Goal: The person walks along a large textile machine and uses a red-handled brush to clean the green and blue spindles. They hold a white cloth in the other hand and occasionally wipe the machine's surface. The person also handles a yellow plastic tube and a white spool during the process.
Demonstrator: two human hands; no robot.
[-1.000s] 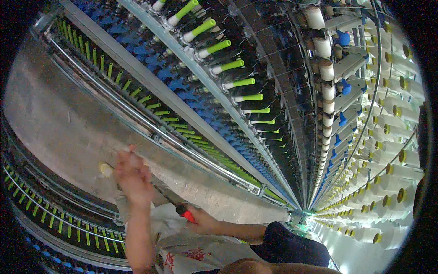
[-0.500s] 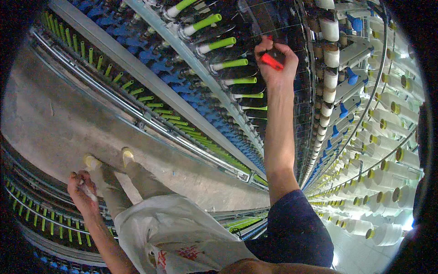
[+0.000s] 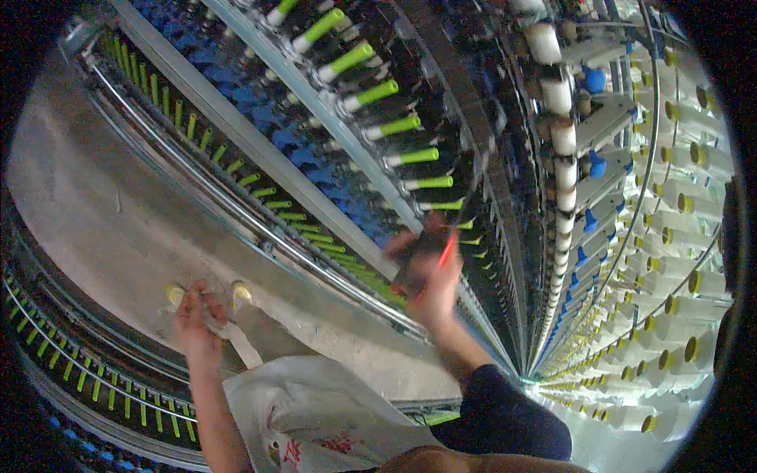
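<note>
My right hand (image 3: 434,276), blurred by motion, is closed on a small red handheld tool (image 3: 448,249) whose exact kind I cannot make out. It is beside the lower end of a row of bright green bobbin tubes (image 3: 394,126) on the spinning frame, in front of the grey rail. Dark blur around the fingers hides whether they touch the machine. Lower left, over the aisle, my left hand (image 3: 201,315) has its fingers curled together. What lies in them, if anything, is too smeared to name.
A long grey machine rail (image 3: 260,154) and a lower row of green tubes (image 3: 236,165) run diagonally. White rollers (image 3: 561,138) line the right. Beyond hang several white yarn cones (image 3: 686,276). The concrete aisle (image 3: 87,197) is at left, with another machine (image 3: 87,370) behind my left forearm.
My right hand has come down and left from the dark panel beside the green tubes, still holding the red tool. My left hand has moved right, and the view has shifted slightly.
</note>
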